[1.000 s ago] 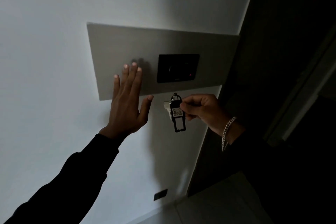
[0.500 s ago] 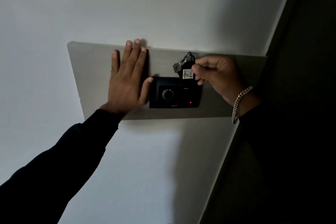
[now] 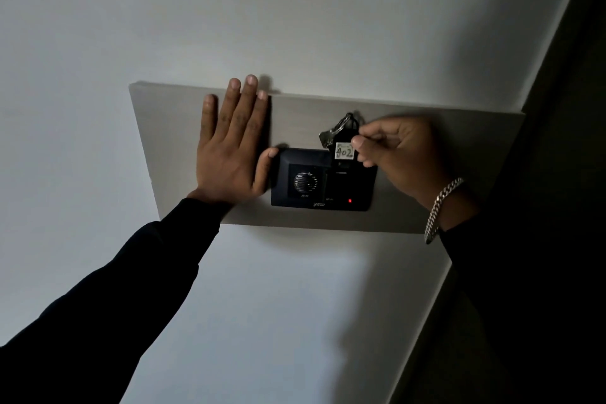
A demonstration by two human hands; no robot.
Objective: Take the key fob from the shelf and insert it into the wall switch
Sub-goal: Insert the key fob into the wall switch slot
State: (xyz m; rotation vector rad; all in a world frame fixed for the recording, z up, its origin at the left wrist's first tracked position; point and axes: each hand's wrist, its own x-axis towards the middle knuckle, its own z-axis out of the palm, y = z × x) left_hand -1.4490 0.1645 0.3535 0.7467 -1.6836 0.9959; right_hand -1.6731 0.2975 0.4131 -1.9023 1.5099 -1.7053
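A black wall switch (image 3: 323, 179) with a round dial and a small red light sits on a grey wall panel (image 3: 410, 128). My right hand (image 3: 398, 154) pinches the black key fob (image 3: 344, 152), which bears a white "402" label and has a metal key on its ring. The fob stands upright with its lower end at the slot in the switch's upper right part; how deep it sits I cannot tell. My left hand (image 3: 234, 144) lies flat and open on the panel, thumb touching the switch's left edge.
The white wall (image 3: 262, 10) surrounds the panel. A dark corner and door area (image 3: 557, 174) runs down the right side. The light is dim.
My right hand has lowered the fob slightly, so its lower end now overlaps the switch's upper right part. My left hand stays flat on the panel.
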